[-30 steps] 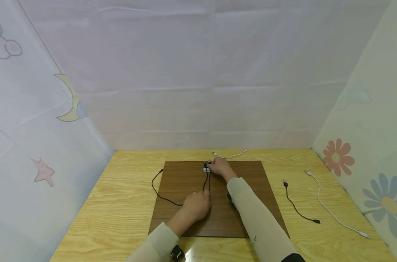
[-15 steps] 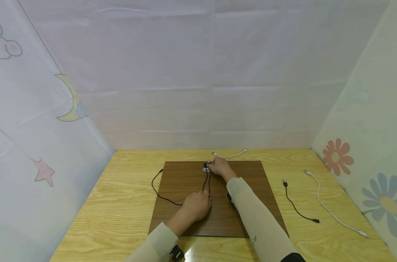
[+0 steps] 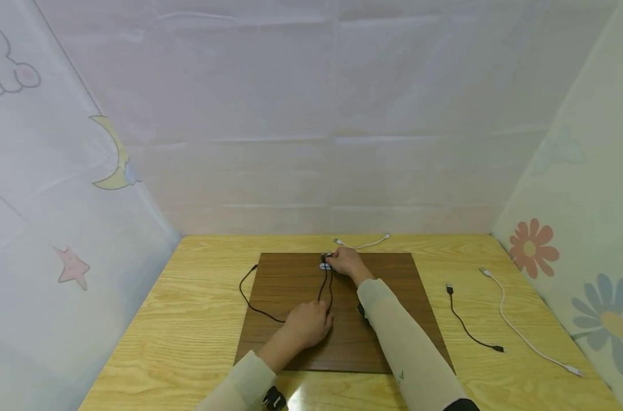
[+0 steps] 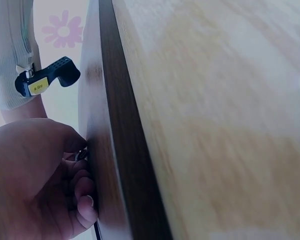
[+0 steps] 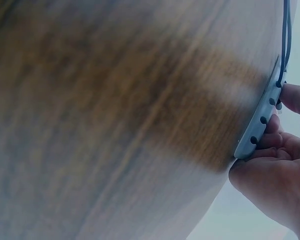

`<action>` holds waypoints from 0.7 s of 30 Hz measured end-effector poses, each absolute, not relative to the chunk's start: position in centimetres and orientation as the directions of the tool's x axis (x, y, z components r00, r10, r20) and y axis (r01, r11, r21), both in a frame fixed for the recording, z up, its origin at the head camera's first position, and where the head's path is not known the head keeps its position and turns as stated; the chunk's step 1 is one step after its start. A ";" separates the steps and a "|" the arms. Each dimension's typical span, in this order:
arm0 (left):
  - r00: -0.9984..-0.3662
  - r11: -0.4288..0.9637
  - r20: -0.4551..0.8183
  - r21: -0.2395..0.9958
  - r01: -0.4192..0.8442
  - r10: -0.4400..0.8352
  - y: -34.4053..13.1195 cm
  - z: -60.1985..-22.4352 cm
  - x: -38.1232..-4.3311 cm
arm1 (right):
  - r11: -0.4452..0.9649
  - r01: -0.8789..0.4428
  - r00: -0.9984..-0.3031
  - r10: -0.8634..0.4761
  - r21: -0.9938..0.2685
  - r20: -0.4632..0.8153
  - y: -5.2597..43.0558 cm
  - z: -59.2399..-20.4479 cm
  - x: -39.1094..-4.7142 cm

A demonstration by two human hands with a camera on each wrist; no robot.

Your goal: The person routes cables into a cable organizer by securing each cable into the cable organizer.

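Note:
A dark brown mat (image 3: 383, 319) lies on the wooden table (image 3: 188, 319). A black cable (image 3: 247, 299) loops off the mat's left edge, passes under my left hand (image 3: 308, 324), and runs in two strands up to a small white cable clip (image 3: 324, 266) near the mat's far edge. My left hand grips the cable with curled fingers (image 4: 82, 200) against the mat (image 4: 115, 125). My right hand (image 3: 344, 261) holds the white cable clip (image 5: 260, 120), one fingertip (image 5: 296, 97) beside the black cable (image 5: 286, 40) where it enters an end slot.
A short white cable (image 3: 363, 244) lies behind the mat. To the right on the table lie a short black cable (image 3: 465, 325) and a long white cable (image 3: 522, 334). Fabric walls close in the table on three sides.

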State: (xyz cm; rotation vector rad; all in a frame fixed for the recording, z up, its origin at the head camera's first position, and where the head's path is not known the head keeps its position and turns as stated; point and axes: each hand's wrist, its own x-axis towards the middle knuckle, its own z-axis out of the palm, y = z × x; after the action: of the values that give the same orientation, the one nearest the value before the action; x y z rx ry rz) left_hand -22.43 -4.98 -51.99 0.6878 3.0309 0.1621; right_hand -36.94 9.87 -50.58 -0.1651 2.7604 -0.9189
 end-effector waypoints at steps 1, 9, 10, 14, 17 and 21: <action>-0.900 0.895 0.002 0.107 0.433 0.435 -5.1 -52.0 -22.4 | 0.800 -0.037 -0.969 -0.174 -0.599 -0.174 9.8 -50.6 -37.0; -0.883 0.879 0.025 0.078 0.469 0.469 -6.1 -52.7 -21.8 | 0.799 -0.038 -0.969 -0.176 -0.600 -0.173 9.6 -50.6 -37.0; -0.882 0.879 0.021 0.079 0.471 0.471 -6.1 -52.8 -21.8 | 0.801 -0.037 -0.968 -0.177 -0.598 -0.177 9.6 -50.6 -36.9; -0.884 0.879 0.010 0.094 0.467 0.468 -6.1 -52.9 -21.9 | 0.801 -0.033 -0.968 -0.175 -0.598 -0.180 9.6 -50.5 -37.0; -0.890 0.886 -0.009 0.101 0.453 0.456 -5.9 -52.8 -22.1 | 0.793 -0.028 -0.968 -0.174 -0.608 -0.183 9.7 -50.8 -37.3; -0.896 0.891 -0.021 0.111 0.439 0.444 -5.8 -52.6 -22.1 | 0.785 -0.030 -0.967 -0.180 -0.619 -0.181 10.0 -51.1 -37.8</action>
State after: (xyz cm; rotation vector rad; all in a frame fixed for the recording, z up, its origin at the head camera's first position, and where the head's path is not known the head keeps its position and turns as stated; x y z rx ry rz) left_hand -22.10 -5.76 -52.56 0.7035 3.0104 0.1608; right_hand -37.76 9.97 -51.10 -0.1642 2.7464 -0.9464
